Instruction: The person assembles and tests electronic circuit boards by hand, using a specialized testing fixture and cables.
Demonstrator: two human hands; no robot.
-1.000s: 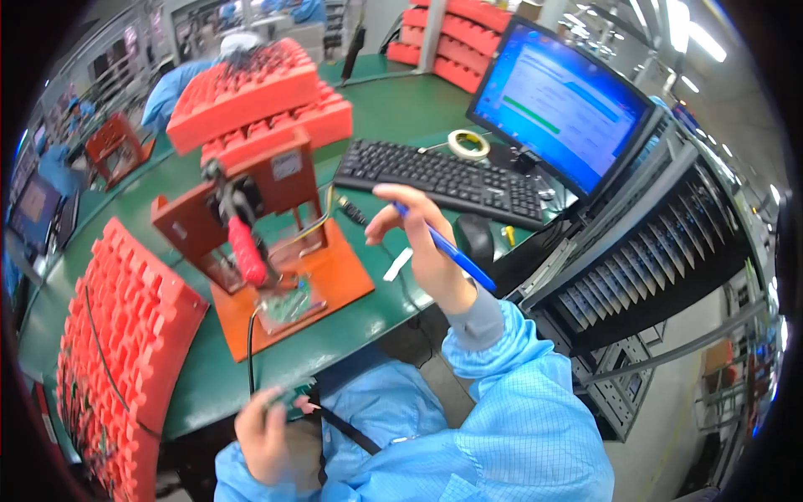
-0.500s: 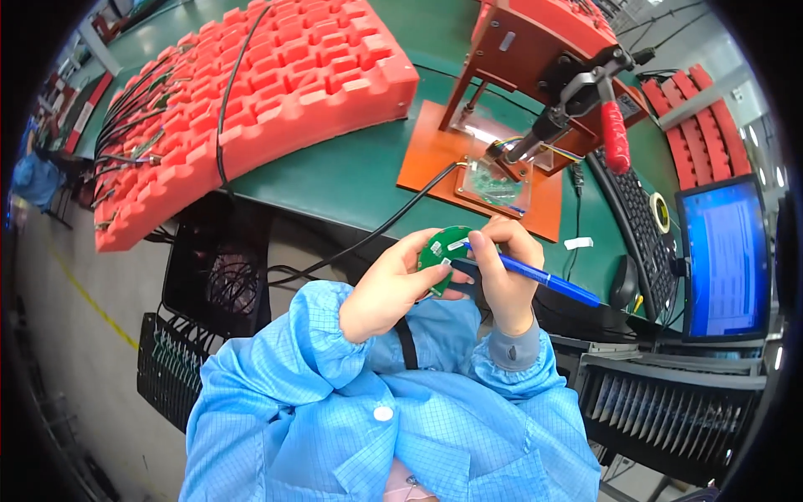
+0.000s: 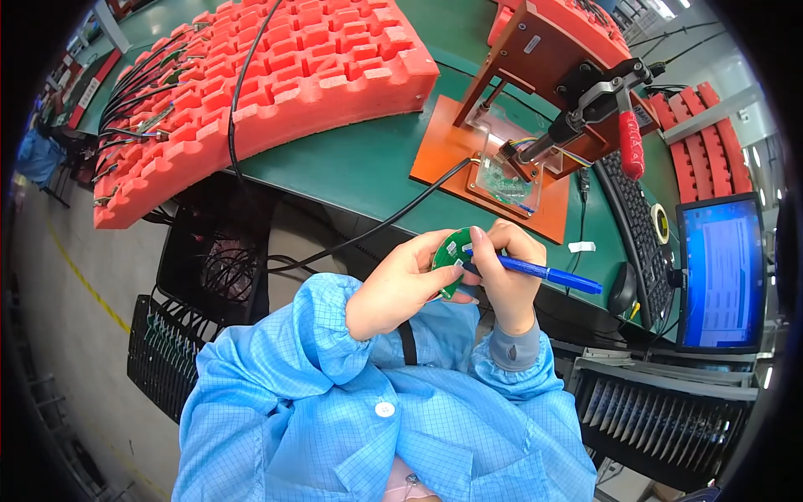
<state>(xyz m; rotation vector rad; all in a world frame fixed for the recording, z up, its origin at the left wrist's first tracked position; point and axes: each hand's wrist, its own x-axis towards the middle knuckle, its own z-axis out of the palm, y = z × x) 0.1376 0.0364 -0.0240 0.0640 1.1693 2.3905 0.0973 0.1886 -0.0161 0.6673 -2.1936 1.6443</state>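
Note:
Between my two hands is a round green circuit board [image 3: 452, 254] with small white labels on it. My left hand [image 3: 400, 280] grips the board's left side, thumb across its face. A blue marker pen [image 3: 548, 274] lies in my right hand [image 3: 507, 272], its blue end sticking out to the right and its other end by the board. My right fingers are closed round the pen, close to the board's right edge. Beyond my hands, an orange test fixture [image 3: 544, 92] with a red-handled toggle clamp [image 3: 631, 144] stands on the green bench [image 3: 335, 171]; a clear plate and another green board sit under it.
A large red foam tray [image 3: 276, 75] with cables fills the far left. A black cable [image 3: 393, 219] runs from the fixture to a black bin [image 3: 219, 251]. At right are a keyboard [image 3: 640, 226], mouse [image 3: 622, 289] and monitor [image 3: 719, 272]. Black board racks [image 3: 665, 418] flank me.
The view has shifted slightly, so the bench things sit a little further right. The board looks more tilted in my fingers; both hands keep their holds.

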